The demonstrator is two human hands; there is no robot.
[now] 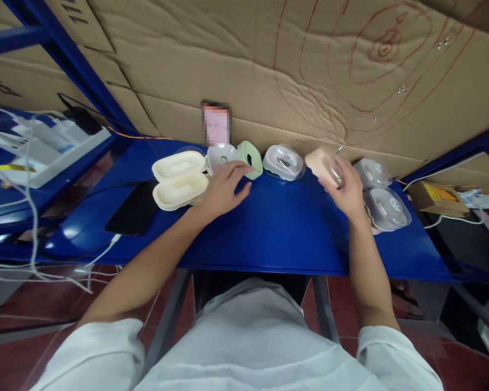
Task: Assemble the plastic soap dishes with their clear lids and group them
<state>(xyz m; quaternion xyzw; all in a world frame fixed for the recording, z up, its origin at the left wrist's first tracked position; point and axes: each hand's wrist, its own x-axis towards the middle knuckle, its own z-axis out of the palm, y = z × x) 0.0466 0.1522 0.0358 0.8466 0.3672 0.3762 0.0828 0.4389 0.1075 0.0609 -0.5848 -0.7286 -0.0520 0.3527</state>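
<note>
The blue metal table (277, 233) is carrying everything. Two cream oval shells (180, 179), smooth plastic, are lying long axis sideways just left of the left hand (224, 187), whose fingers are spreading open toward a green holder (250, 158). The right hand (344, 190) is gripping a clear blister pack (326, 165); its contents are blurred.

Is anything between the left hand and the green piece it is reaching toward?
Nothing visible. The left hand lies on the blue table with its fingertips right beside the green piece; only bare tabletop shows between them. The right hand holds a peach-coloured piece apart from this.
</note>
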